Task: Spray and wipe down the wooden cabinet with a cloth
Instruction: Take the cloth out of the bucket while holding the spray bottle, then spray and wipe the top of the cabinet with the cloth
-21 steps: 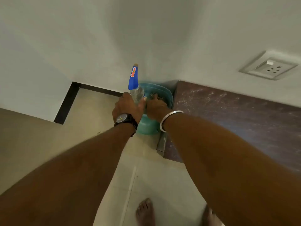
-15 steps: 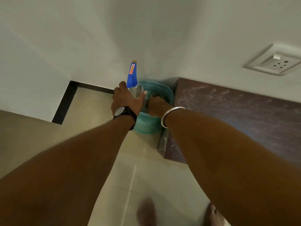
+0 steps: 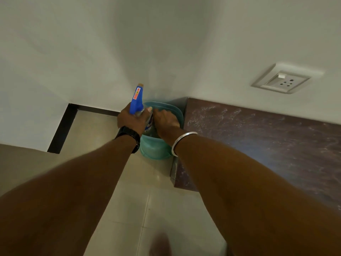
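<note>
No text can be read; the spray bottle [image 3: 137, 106] bears a red-orange sticker [image 3: 136, 93] on its blue head, print too blurred.

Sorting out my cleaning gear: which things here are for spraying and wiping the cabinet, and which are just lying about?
For the job: spray bottle, gripped by the left hand; wooden cabinet; teal bucket, with the right hand in it.
Just there: wall socket; wristwatch; bangle.

Both arms stretch forward; left hand [image 3: 132, 120] grips a spray bottle [image 3: 137, 100], right hand [image 3: 166, 121] beside it curls downward, fingertips hidden.
</note>
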